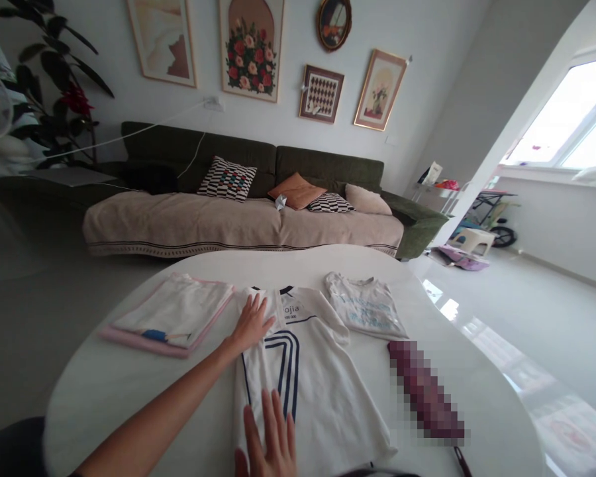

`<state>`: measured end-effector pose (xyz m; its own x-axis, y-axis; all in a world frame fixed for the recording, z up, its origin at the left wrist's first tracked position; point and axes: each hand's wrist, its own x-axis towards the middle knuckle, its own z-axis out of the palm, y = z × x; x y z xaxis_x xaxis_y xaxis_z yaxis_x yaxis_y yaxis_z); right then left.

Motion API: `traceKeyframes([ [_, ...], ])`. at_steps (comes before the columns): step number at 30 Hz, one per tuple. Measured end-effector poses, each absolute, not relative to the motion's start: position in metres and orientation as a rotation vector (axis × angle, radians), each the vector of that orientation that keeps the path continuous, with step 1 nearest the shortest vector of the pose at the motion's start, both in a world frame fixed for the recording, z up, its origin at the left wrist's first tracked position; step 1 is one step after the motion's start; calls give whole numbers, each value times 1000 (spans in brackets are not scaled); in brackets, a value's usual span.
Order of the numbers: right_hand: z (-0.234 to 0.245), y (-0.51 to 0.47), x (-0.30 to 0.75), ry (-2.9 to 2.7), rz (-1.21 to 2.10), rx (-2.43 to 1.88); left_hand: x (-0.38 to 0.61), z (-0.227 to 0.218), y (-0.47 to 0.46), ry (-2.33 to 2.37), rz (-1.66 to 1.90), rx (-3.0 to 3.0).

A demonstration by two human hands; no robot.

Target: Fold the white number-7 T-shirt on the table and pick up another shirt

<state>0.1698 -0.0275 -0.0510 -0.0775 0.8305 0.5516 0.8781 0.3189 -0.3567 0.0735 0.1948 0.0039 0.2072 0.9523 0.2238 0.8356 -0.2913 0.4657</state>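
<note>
A white T-shirt (328, 377) with a dark blue striped number and small lettering lies spread on the table. Its left side is folded inward over the front. My left hand (252, 323) rests on the folded part near the collar, fingers spread. Closer to me, my right hand (271, 440) is over the lower part of the shirt, palm down with fingers stretched out; whether it presses on the cloth I cannot tell. Neither hand grips anything.
The round white table (218, 262) also bears folded white and pink clothes (171, 311) at left, a grey printed shirt (365, 305) at right, and a pixelated maroon object (424, 391) with a dark strap. Behind stands a green sofa (328, 159) with cushions.
</note>
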Motion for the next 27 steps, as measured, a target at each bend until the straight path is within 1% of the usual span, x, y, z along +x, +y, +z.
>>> traceKeyframes([
  [3, -63, -24, 148, -1987, -85, -1485, 76, -11, 183, 1702, 573, 2293],
  [6, -78, -29, 137, -1979, -104, -1445, 76, -16, 183, 1740, 432, 2387],
  [8, -70, -26, 146, -1978, -31, -1384, 73, -16, 185, 1743, 372, 2445],
  [10, -42, -13, 172, -1967, 153, -1406, 69, -16, 188, 1717, 365, 2478],
  [12, -2, 13, 214, -1842, 266, -1593, 66, -17, 189, 1700, 367, 2498],
  [13, 18, 30, 237, -1791, 258, -1704, 65, -17, 190, 1696, 366, 2504],
  [15, 48, 65, 279, -1668, 129, -2010, 63, -19, 190, 1700, 356, 2510],
  [17, 62, 98, 309, -1582, 44, -2135, 63, -20, 191, 1713, 341, 2520],
  [21, 51, 139, 325, -1611, -15, -2208, 64, -21, 191, 1729, 313, 2542],
  [24, 42, 151, 325, -1625, -2, -2242, 64, -20, 191, 1729, 295, 2548],
  [27, 44, 161, 332, -1534, 37, -2314, 64, -20, 191, 1718, 310, 2548],
])
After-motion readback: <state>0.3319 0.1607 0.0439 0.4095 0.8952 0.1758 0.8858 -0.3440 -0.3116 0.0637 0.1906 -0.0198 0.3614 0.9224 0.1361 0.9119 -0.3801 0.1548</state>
